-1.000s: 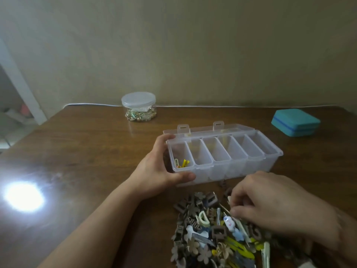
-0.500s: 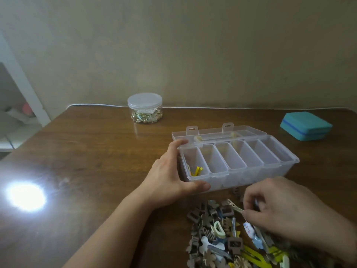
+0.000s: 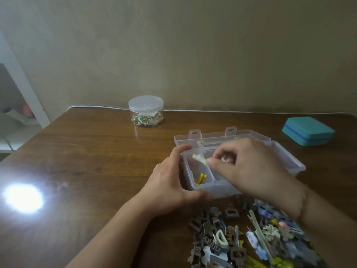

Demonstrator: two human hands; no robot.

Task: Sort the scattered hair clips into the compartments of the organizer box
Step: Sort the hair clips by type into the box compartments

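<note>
A clear plastic organizer box point(image 3: 293, 163) with its lid laid back stands on the wooden table. My left hand point(image 3: 170, 182) grips the box's left end. My right hand point(image 3: 249, 169) hovers over the box and pinches a pale cream hair clip point(image 3: 200, 159) above the leftmost compartment, where yellow clips point(image 3: 200, 178) lie. My right hand hides the middle compartments. A heap of scattered hair clips point(image 3: 249, 240), brown, cream, blue and yellow, lies in front of the box.
A round clear jar with a lid point(image 3: 146, 111) stands at the back of the table. A teal case point(image 3: 308, 130) sits at the far right. A bright glare spot point(image 3: 22, 198) marks the table on the left. A white cable point(image 3: 251, 112) runs along the wall.
My right hand has lifted from the clip heap with a cream clip and moved up and left over the box's leftmost compartment. My left hand stays on the box.
</note>
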